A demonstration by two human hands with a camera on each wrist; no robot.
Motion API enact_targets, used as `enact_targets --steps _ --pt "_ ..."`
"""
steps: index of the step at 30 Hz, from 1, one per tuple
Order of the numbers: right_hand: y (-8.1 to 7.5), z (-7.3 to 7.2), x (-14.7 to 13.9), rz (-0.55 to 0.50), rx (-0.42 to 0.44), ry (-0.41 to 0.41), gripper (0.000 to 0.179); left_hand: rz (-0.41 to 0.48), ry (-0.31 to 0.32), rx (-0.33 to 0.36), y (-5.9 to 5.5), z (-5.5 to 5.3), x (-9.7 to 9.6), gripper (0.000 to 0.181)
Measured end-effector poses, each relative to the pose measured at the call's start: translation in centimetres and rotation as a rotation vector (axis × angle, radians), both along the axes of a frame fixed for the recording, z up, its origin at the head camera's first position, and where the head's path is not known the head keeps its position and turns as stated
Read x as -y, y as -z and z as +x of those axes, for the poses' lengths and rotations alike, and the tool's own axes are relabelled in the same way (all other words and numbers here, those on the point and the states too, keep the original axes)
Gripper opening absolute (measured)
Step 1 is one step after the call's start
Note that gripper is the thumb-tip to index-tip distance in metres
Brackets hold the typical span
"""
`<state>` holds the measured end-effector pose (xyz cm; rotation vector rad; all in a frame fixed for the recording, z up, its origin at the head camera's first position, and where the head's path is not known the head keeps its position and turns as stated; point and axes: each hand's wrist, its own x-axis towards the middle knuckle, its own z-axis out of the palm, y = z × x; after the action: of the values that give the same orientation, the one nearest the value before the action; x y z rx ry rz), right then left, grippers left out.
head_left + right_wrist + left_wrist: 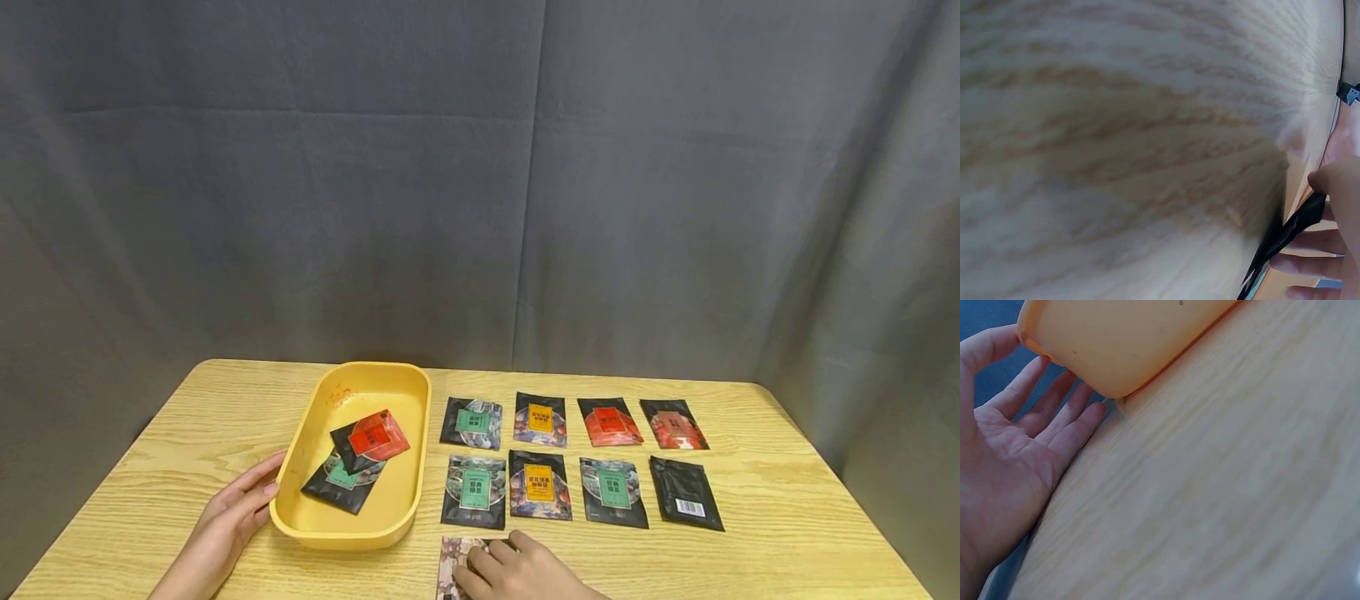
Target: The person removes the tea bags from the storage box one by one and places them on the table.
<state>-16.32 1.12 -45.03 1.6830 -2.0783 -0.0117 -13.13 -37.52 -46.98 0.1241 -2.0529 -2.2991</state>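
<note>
A yellow plastic basket (352, 540) stands left of the middle, with a red-labelled sachet (372, 437) overlapping a green-labelled sachet (341, 492) inside. My left hand (232, 518) touches its left side near the rim; the left wrist view shows relaxed, spread fingers (1063, 431) against the outer wall. At the near edge, my right hand (517, 570) holds a pink-patterned sachet (452, 552), partly covered by the fingers and cut off by the frame. In the right wrist view, a dark sachet edge (1300, 220) sits between thumb and fingers.
Right of the basket, sachets lie in two rows on the wooden table (787, 500): green (474, 492), orange (540, 485) and red (609, 422) labels among them. One black sachet (686, 492) shows its barcode side. A grey curtain (480, 208) hangs behind.
</note>
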Motion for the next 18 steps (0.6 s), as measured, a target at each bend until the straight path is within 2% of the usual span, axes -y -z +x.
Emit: enact_targets --steps 5,12,18 --pt "-0.1 0.1 -0.1 0.024 0.011 0.006 0.034 0.000 -0.002 -0.003 0.0 0.0 0.0 0.030" --pt "0.0 0.3 -0.1 0.018 -0.033 0.019 0.031 -0.004 -0.013 0.016 -0.1 -0.1 0.0 0.030" --pt "-1.0 0.5 0.3 0.026 0.008 0.038 0.035 0.006 -0.010 -0.001 0.1 -0.1 0.0 0.028"
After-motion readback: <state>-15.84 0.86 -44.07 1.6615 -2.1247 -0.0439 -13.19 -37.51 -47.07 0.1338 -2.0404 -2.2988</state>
